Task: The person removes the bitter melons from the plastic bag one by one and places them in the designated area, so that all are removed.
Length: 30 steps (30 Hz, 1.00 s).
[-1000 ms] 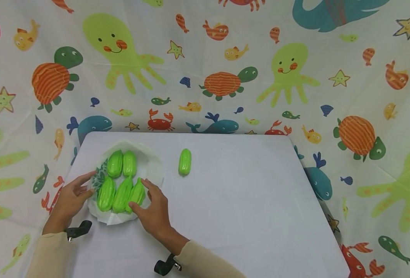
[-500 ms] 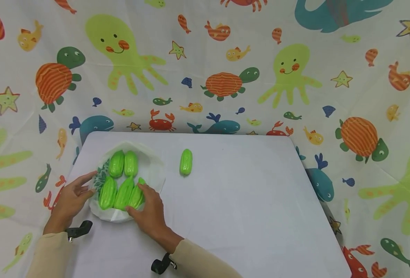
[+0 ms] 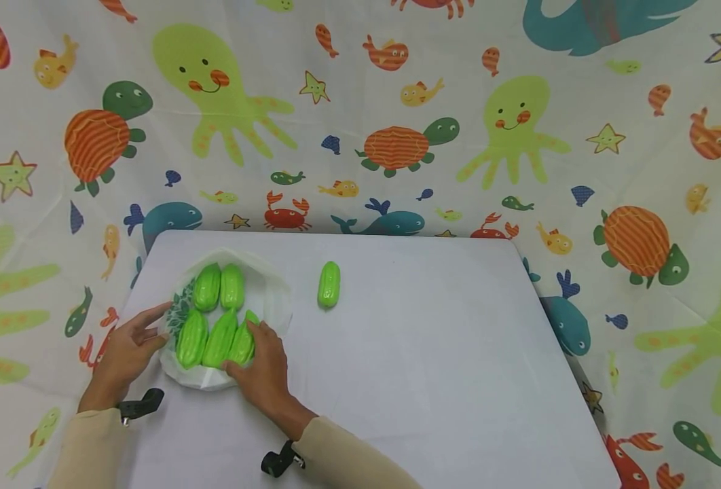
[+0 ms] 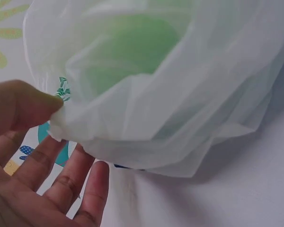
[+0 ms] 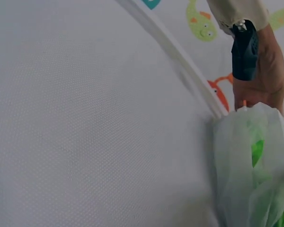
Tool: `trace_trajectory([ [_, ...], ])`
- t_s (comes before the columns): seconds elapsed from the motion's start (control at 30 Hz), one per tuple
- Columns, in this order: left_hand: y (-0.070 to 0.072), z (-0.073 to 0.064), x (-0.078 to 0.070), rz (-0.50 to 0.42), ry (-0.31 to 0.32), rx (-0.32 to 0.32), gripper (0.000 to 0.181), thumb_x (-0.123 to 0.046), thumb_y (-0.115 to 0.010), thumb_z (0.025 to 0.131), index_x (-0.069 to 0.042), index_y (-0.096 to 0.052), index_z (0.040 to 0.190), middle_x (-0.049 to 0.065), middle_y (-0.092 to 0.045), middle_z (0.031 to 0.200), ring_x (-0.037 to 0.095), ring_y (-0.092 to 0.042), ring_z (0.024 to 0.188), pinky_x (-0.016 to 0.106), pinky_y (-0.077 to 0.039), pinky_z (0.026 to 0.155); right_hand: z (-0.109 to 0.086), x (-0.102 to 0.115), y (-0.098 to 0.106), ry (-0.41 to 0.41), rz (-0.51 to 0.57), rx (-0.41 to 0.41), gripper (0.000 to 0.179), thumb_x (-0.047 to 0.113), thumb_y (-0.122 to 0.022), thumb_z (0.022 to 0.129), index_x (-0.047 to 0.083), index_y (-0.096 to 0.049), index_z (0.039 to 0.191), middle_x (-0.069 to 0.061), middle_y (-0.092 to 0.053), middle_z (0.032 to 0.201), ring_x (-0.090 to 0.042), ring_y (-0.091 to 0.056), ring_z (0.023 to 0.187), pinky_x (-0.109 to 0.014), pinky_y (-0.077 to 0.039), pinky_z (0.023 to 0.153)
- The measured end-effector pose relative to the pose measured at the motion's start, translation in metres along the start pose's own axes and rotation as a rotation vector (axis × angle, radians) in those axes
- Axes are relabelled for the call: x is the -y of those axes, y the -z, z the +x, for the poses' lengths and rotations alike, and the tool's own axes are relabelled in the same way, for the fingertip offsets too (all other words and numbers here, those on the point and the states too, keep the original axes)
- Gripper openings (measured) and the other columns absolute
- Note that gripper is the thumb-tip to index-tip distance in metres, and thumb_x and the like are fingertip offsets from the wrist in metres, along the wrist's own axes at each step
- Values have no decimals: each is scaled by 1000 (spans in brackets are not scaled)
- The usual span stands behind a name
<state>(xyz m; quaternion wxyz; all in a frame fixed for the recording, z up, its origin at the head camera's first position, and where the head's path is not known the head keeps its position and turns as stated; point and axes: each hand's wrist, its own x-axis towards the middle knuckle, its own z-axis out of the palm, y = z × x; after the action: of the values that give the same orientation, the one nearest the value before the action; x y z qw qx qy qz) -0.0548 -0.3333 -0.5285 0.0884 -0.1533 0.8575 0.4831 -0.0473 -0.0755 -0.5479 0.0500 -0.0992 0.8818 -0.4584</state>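
Observation:
A white plastic bag [image 3: 269,288] with a green leafy print lies with its mouth wide on the table's left side. Several glossy bright green cucumbers [image 3: 193,339] are inside, two behind and others in front. My left hand [image 3: 125,353] is at the bag's left rim; in the left wrist view its thumb and index finger pinch the plastic [image 4: 109,123]. My right hand [image 3: 269,370] holds the rightmost front cucumber [image 3: 242,343], index finger near its upper end and thumb at its lower end. Its other fingers are hidden. One cucumber [image 3: 329,284] lies outside, right of the bag.
The white table [image 3: 434,360] extends to the right. A curtain [image 3: 348,81] printed with sea animals hangs behind and around it. Black wrist mounts [image 3: 142,405] sit at both sleeves.
My right hand has shifted slightly left and closer round the rightmost cucumber. The bag's near rim has moved up a little. My left hand stays at the rim.

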Motion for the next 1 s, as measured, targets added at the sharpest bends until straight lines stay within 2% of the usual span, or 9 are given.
trace_trajectory([
  [0.2, -1, 0, 1, -16, 12, 25, 64, -23, -52, 111, -26, -27, 170, 27, -21, 175, 59, -34, 149, 81, -37, 113, 1, -3, -2, -19, -20, 11, 81, 26, -87, 87, 15, -49, 158, -13, -48, 161, -28, -50, 147, -44, -48, 117],
  [0.37, -2, 0, 2, -8, -17, 38, 63, -21, -51, 111, -23, -29, 170, 29, -23, 173, 59, -36, 148, 80, -38, 112, 1, -4, -2, -28, -8, 14, 80, 25, -86, 88, 16, -50, 158, -12, -47, 162, -27, -49, 148, -45, -47, 118],
  [0.73, -1, 1, 2, -10, -14, 42, 64, -19, -53, 110, -22, -29, 170, 28, -20, 174, 62, -32, 150, 82, -35, 113, 4, 0, 11, 53, 64, -39, 80, 25, -86, 89, 14, -49, 159, -15, -47, 163, -29, -48, 151, -46, -46, 121],
  [0.8, -1, 1, 2, -14, -9, 41, 64, -18, -53, 110, -22, -29, 170, 28, -19, 175, 63, -30, 150, 83, -34, 113, 5, 2, 16, 73, 94, -49, 80, 23, -86, 89, 13, -48, 160, -18, -46, 163, -30, -48, 151, -43, -47, 120],
  [1.0, -2, 2, 3, -15, -6, 32, 64, -19, -53, 110, -25, -30, 169, 28, -19, 175, 64, -30, 150, 83, -34, 112, 11, 4, 32, 91, 198, -53, 80, 16, -83, 92, 11, -44, 161, -20, -40, 167, -27, -46, 152, -23, -49, 115],
])
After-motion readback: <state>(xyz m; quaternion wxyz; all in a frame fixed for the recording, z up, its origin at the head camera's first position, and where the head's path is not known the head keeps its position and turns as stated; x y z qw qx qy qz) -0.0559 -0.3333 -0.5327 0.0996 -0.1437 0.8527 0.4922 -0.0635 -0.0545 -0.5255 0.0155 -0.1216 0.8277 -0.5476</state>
